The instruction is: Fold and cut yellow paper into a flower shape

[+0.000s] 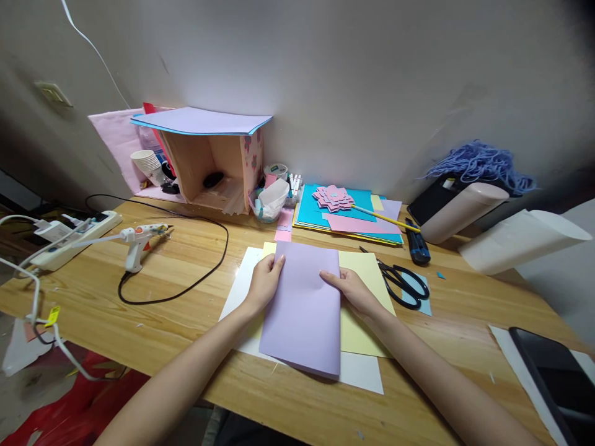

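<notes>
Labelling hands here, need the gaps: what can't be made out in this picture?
Head view: left hand and right hand fingertips, thumbs aside; behind the purple paper.
Head view: part of the yellow sheet; behind that paper.
Head view: near end of the black phone; cut off at the lower right corner.
Head view: lettering on the tape roll; too small.

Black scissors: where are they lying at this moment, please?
In the head view, the scissors lie right of centre, to the right of the right hand, partly over light blue paper.

Wooden table, white glue gun, power strip, utility knife
</notes>
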A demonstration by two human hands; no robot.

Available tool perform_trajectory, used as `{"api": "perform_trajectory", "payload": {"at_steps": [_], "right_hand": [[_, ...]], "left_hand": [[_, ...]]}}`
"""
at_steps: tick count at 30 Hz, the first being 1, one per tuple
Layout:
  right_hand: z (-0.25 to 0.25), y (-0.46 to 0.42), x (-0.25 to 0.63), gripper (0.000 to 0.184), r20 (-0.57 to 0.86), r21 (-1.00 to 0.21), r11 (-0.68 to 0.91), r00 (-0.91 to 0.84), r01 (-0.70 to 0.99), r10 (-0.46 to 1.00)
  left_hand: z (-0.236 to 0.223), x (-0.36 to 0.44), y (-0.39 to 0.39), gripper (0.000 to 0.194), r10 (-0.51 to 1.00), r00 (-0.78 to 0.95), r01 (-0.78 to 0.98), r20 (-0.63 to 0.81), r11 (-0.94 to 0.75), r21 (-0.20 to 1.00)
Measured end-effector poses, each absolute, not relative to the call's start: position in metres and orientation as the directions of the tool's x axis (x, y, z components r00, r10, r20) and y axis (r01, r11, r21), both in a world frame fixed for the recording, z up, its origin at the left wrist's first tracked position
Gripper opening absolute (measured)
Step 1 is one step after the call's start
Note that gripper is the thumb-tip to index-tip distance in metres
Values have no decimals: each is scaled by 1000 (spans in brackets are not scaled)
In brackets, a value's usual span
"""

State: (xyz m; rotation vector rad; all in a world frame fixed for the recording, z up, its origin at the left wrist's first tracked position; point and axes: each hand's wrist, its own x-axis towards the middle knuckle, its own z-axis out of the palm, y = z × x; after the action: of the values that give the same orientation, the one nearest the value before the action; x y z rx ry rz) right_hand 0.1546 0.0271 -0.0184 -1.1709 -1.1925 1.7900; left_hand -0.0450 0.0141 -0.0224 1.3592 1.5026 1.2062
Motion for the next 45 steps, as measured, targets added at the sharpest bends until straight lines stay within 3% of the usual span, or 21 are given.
{"api": "perform_trajectory", "payload": {"at_steps": [18, 27, 34, 39, 45], "right_hand": [[-19, 27, 155, 43, -318, -931, -361, -369, -53, 873], [-21, 32, 157, 36, -312, -927, -368, -390, -76, 866], [-20, 37, 163, 36, -217, -971, -237, -348, -15, 912], [-24, 40, 165, 33, -217, -974, -226, -356, 17, 909], [-28, 42, 167, 29, -159, -976, -199, -340, -85, 927]], "left_hand": [[-23, -44, 14, 33, 990, -134, 227, 36, -5, 974], [-22, -44, 15, 31, 966, -198, 459, 168, -60, 886], [-16, -46, 17, 31, 963, -183, 451, 199, -98, 887], [-16, -47, 19, 31, 966, -162, 414, 202, -119, 902], [-17, -50, 20, 29, 968, -122, 430, 220, -148, 890]]}}
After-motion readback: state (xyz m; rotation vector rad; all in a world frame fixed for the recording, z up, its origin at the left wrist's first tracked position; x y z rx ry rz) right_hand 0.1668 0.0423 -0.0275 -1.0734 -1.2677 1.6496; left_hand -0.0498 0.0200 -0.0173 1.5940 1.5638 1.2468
